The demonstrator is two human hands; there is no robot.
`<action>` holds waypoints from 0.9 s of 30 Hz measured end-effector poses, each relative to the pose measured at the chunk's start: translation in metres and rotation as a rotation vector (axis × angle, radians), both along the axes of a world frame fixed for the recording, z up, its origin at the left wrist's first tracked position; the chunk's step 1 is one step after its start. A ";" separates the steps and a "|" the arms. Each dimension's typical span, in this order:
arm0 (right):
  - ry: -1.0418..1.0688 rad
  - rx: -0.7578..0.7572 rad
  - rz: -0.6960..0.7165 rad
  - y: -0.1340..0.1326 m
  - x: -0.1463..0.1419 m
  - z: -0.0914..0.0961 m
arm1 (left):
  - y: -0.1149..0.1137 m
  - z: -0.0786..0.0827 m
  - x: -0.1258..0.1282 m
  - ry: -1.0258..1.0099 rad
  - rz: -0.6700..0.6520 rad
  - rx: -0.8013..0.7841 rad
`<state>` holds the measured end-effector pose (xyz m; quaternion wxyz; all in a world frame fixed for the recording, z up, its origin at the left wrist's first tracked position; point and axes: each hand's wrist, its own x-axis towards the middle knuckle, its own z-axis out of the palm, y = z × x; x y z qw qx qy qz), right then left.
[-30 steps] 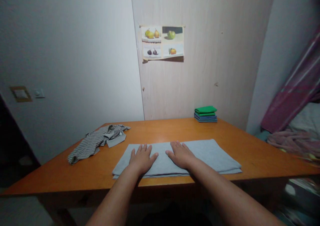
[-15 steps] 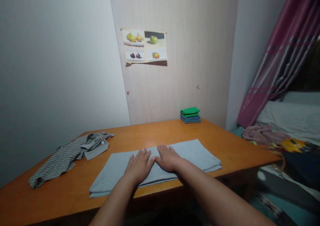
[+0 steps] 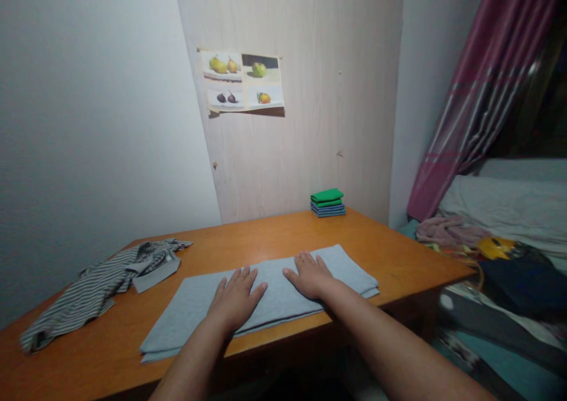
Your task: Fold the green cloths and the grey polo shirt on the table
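While the fingers (image 3: 243,275) of the left hand (image 3: 234,300) and right hand (image 3: 312,277) lie flat and slightly spread, the folded grey cloth (image 3: 275,290) rests beneath both at the six o'clock edge of the tabletop (image 3: 248,243). Around ten o'clock from them sprawls a rumpled striped garment (image 3: 91,294); toward one o'clock, near the wall (image 3: 283,165), sits a folded green-and-blue stack (image 3: 326,202).

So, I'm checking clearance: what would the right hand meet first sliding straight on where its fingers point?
Likely the pale wooden panel, after the right hand slides off the folded grey cloth and across the orange wooden table; depth is hard to judge.
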<state>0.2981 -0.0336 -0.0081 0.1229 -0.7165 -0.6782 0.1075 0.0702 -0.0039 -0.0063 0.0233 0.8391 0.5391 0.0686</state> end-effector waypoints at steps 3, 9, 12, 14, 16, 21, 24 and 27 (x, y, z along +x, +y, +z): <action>0.002 0.031 -0.016 -0.003 0.005 0.000 | 0.002 -0.001 -0.001 0.007 0.000 0.008; -0.021 0.031 -0.107 -0.008 0.023 -0.002 | 0.003 0.000 0.000 0.023 0.005 0.007; -0.036 0.038 -0.151 -0.011 0.031 -0.006 | 0.003 0.001 0.000 0.021 0.001 0.010; -0.032 0.028 -0.149 -0.011 0.034 -0.006 | 0.005 0.000 0.000 0.023 0.002 0.011; -0.024 0.021 -0.144 -0.010 0.036 -0.003 | 0.006 -0.001 -0.001 0.026 0.002 0.010; -0.034 0.057 -0.232 -0.010 0.050 0.002 | 0.008 -0.003 -0.003 0.017 0.001 0.024; -0.028 0.042 -0.240 -0.010 0.058 -0.001 | 0.008 -0.002 -0.003 0.021 0.001 0.009; -0.014 0.032 -0.229 -0.009 0.062 -0.003 | 0.007 0.000 -0.002 0.027 0.001 0.002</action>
